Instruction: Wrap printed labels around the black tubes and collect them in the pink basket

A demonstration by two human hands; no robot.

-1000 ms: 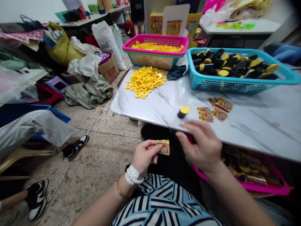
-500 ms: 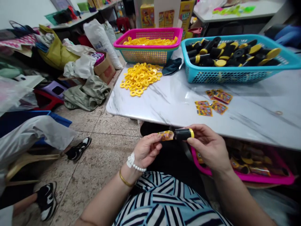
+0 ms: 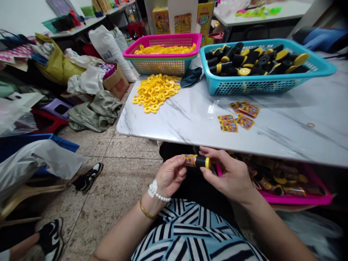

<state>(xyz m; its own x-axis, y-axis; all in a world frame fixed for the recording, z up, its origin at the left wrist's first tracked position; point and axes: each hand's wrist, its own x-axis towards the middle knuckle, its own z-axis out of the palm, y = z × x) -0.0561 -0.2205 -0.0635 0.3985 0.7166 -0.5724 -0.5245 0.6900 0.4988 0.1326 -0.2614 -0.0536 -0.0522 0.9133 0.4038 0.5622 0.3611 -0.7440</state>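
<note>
black tube (image 3: 200, 161) lies between left hand (image 3: 172, 174) and right hand (image 3: 231, 174). speckled floor (image 3: 122, 181) spreads left of the marble-patterned table (image 3: 174, 127), whose near edge sits just past the hands. it bears a blue basket (image 3: 244, 87), a pink-rimmed basket (image 3: 163, 66), a heap of yellow rings (image 3: 156, 92), a dark cloth (image 3: 191, 77) and, nearest, printed cards (image 3: 230, 126). the left fingers pinch a printed sleeve (image 3: 190, 160) at the tube's uncapped end; the right thumb and fingers curve around the yellow cap (image 3: 208, 162), contact unclear.
</note>
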